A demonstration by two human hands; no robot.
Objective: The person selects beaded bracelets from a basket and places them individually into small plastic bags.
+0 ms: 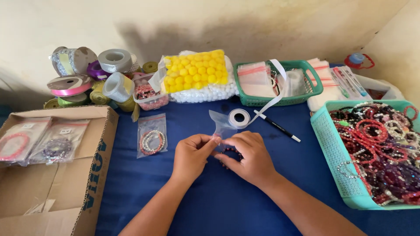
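Note:
My left hand (192, 155) and my right hand (249, 157) meet over the blue table (210, 205). Together they pinch a small clear plastic bag (222, 123) that sticks up between the fingertips. A dark beaded bracelet (232, 151) shows under my right hand's fingers, partly hidden. Left of my hands lies a sealed clear bag with bracelets (152, 135). A roll of white tape (239, 118) lies just behind the bag, and a black-and-white pen (276, 126) lies to its right.
A turquoise basket of several beaded bracelets (332, 153) stands at the right. A cardboard box (94, 175) with bagged bracelets is at the left. Along the back are ribbon spools (113, 61), a bag of yellow pompoms (195, 70) and a green basket (306, 94).

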